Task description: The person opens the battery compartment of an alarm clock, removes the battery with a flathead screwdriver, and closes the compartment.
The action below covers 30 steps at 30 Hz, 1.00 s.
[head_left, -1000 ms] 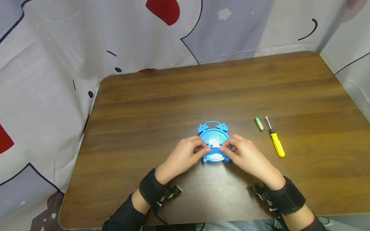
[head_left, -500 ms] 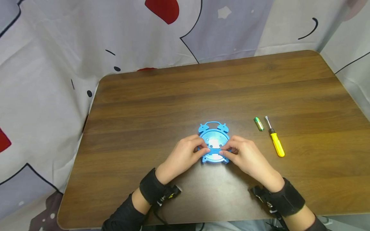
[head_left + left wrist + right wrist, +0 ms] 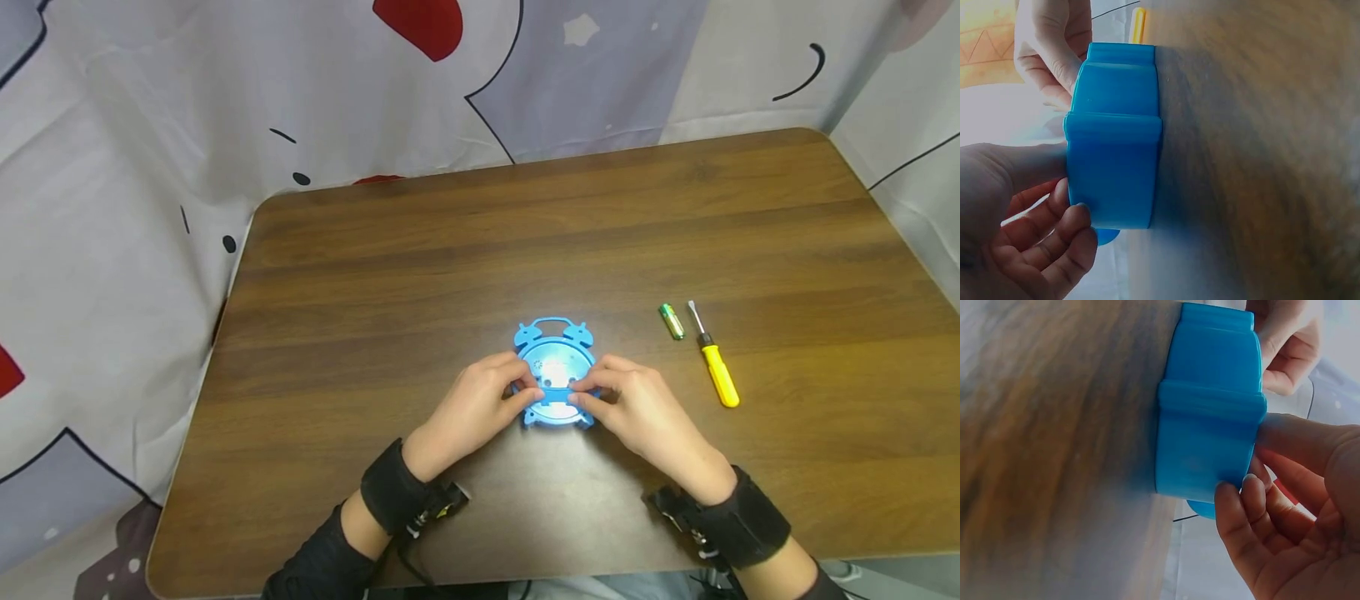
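A blue twin-bell alarm clock (image 3: pixel 556 354) lies on the table with its back up and its handle pointing away from me. Across the lower part of its back runs a blue battery cover (image 3: pixel 557 395). My left hand (image 3: pixel 483 400) pinches the left end of this strip between thumb and forefinger. At its right end my right hand (image 3: pixel 633 404) does likewise. In the left wrist view the other fingers (image 3: pixel 1063 234) curl against the clock's side. The right wrist view shows the same on the other side. Whether the cover is seated cannot be seen; the fingers hide its ends.
A green battery (image 3: pixel 672 322) lies to the right of the clock, and beside it a screwdriver (image 3: pixel 717 367) with a yellow handle. The brown wooden table (image 3: pixel 420 275) has a patterned curtain (image 3: pixel 150 108) along its back and left.
The right hand's fingers have shifted slightly on the cover, and the strip now shows flatter with no dark gap above it. The left hand stays nearly still.
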Tool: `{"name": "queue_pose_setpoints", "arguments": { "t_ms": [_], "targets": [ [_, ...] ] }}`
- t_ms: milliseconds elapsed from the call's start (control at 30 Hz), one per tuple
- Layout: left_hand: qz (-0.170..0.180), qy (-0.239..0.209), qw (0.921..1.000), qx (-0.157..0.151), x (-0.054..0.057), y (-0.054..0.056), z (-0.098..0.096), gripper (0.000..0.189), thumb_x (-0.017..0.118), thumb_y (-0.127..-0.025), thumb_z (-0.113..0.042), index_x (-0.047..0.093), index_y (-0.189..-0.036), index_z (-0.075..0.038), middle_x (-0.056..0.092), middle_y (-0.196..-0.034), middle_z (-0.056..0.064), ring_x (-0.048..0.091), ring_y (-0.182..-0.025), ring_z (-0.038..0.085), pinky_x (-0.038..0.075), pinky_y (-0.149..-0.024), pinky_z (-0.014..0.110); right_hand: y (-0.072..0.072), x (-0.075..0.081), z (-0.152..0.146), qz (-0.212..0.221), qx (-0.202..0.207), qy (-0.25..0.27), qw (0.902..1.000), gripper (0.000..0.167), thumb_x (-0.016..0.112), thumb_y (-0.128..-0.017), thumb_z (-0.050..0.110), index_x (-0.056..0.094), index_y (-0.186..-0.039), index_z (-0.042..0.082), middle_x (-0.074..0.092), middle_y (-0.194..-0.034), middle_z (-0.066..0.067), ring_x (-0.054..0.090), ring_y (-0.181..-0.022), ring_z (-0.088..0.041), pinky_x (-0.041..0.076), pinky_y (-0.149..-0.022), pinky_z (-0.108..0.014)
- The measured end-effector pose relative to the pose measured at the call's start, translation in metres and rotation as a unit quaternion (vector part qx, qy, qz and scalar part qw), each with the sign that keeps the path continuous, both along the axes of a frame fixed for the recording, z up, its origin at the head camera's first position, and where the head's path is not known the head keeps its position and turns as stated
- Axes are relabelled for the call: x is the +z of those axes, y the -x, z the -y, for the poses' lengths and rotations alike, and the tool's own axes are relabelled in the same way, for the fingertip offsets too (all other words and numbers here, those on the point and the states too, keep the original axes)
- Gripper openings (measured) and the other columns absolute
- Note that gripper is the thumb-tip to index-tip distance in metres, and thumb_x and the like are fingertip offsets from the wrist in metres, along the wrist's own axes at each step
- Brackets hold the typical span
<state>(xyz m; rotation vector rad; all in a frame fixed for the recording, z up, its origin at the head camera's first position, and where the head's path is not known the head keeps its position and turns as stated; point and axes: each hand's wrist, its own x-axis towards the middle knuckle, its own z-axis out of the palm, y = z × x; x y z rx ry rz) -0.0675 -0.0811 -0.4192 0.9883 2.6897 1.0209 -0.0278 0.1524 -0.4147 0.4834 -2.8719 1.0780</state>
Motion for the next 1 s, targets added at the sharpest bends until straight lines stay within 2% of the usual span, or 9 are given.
{"name": "queue_pose_setpoints", "arguments": {
  "t_ms": [167,333,433,633,733,833,1000],
  "targets": [
    [-0.004,0.019,0.9998,-0.009,0.002,-0.002,0.003,0.015,0.075,-0.097,-0.027,0.075,-0.099,-0.012,0.065,-0.091,-0.001,0.058,-0.081,0.01,0.05,-0.071,0.022,-0.003,-0.002,0.0,-0.001,-0.006,0.003,1.0,0.012,0.085,-0.086,0.013,0.083,-0.097,0.01,0.067,-0.088,0.003,0.056,-0.073,-0.008,0.048,-0.063,-0.022],
    [-0.062,0.059,0.9954,-0.042,0.003,-0.008,0.013,0.036,0.078,-0.093,-0.038,0.076,-0.115,-0.01,0.066,-0.104,0.001,0.059,-0.085,0.01,0.054,-0.074,0.023,-0.008,-0.004,-0.001,-0.069,0.016,-0.025,0.9972,0.022,0.086,-0.085,0.013,0.082,-0.106,0.007,0.064,-0.092,0.001,0.055,-0.075,-0.01,0.048,-0.063,-0.022],
    [-0.113,0.083,0.9884,-0.058,0.003,-0.012,0.015,0.043,0.077,-0.093,-0.042,0.075,-0.121,-0.01,0.066,-0.108,0.001,0.06,-0.088,0.011,0.054,-0.073,0.022,-0.012,-0.003,-0.002,-0.098,0.03,-0.06,0.993,0.03,0.086,-0.085,0.014,0.081,-0.114,0.008,0.062,-0.097,-0.001,0.054,-0.078,-0.01,0.048,-0.064,-0.024],
    [-0.204,0.132,0.9678,-0.066,0.002,-0.018,0.014,0.048,0.073,-0.095,-0.049,0.076,-0.125,-0.011,0.067,-0.108,0.0,0.059,-0.086,0.011,0.052,-0.069,0.022,-0.022,-0.002,-0.004,-0.093,0.05,-0.137,0.9849,0.05,0.085,-0.086,0.028,0.073,-0.13,0.009,0.057,-0.108,-0.004,0.053,-0.086,-0.016,0.047,-0.063,-0.025],
    [-0.224,0.144,0.9617,-0.063,0.0,-0.02,0.013,0.051,0.075,-0.093,-0.051,0.076,-0.125,-0.011,0.067,-0.107,0.0,0.057,-0.084,0.012,0.05,-0.069,0.022,-0.025,-0.004,-0.004,-0.107,0.057,-0.16,0.9796,0.059,0.086,-0.084,0.036,0.071,-0.134,0.009,0.058,-0.112,-0.006,0.055,-0.088,-0.019,0.048,-0.059,-0.025],
    [-0.234,0.15,0.9585,-0.065,-0.001,-0.021,0.011,0.051,0.075,-0.093,-0.05,0.076,-0.124,-0.01,0.066,-0.108,0.001,0.057,-0.084,0.012,0.05,-0.069,0.022,-0.025,-0.005,-0.003,-0.132,0.059,-0.169,0.9749,0.061,0.088,-0.081,0.037,0.071,-0.133,0.009,0.059,-0.112,-0.008,0.058,-0.089,-0.021,0.05,-0.057,-0.027],
    [-0.247,0.157,0.9534,-0.072,0.001,-0.021,0.009,0.046,0.075,-0.094,-0.044,0.076,-0.123,-0.008,0.067,-0.111,0.002,0.059,-0.088,0.013,0.054,-0.074,0.024,-0.022,-0.002,-0.001,-0.187,0.072,-0.194,0.9603,0.059,0.091,-0.076,0.032,0.075,-0.127,0.008,0.063,-0.11,-0.009,0.061,-0.092,-0.023,0.057,-0.065,-0.033]
  ]
}}
